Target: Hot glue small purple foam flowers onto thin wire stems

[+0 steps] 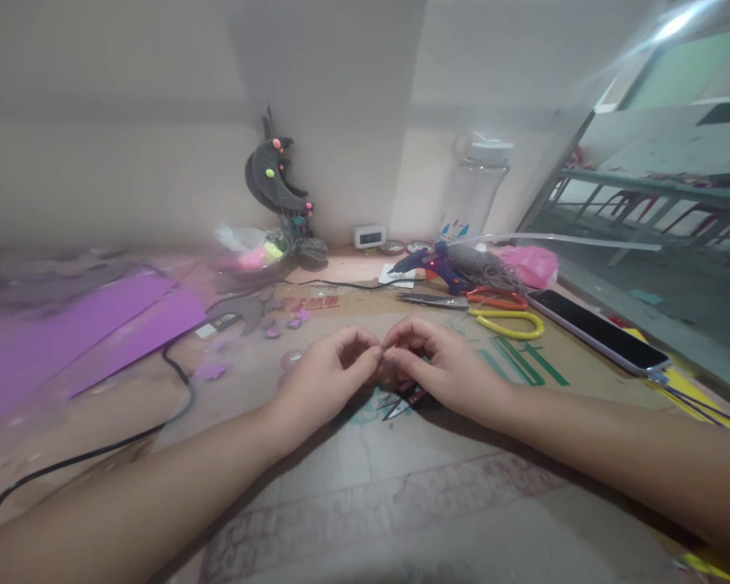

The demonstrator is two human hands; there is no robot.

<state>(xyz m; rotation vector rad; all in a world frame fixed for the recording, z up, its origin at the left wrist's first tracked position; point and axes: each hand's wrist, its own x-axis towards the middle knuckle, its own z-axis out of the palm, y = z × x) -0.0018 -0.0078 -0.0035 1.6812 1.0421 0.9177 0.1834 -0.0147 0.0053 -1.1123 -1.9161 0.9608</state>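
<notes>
Head view. Left hand (332,369) and right hand (441,369) meet above the cardboard (341,462), fingertips close together, thumb drawn to forefinger on each. Contents of either pinch: too small and blurred to make out; cannot tell whether anything is gripped. Nearest thing: a small bladed tool (397,408), lying on the cardboard just beneath the fingertips, pale tips toward the wearer, handle end partly hidden by the right hand.

Left side: purple scraps (212,371) near the left wrist, purple sheets (109,324) farther out, black cord (139,438) curving past the forearm.

Beyond the right hand: larger scissors (462,303), one loop orange, one yellow; behind them a blue glue gun (441,266) beside grey yarn (490,269). Phone (599,331) flat, farther right, screen dark.

Back, by the wall: crescent ornament (271,174) with coloured dots, small display (370,236), clear bottle (474,195) upright with pale lid.
</notes>
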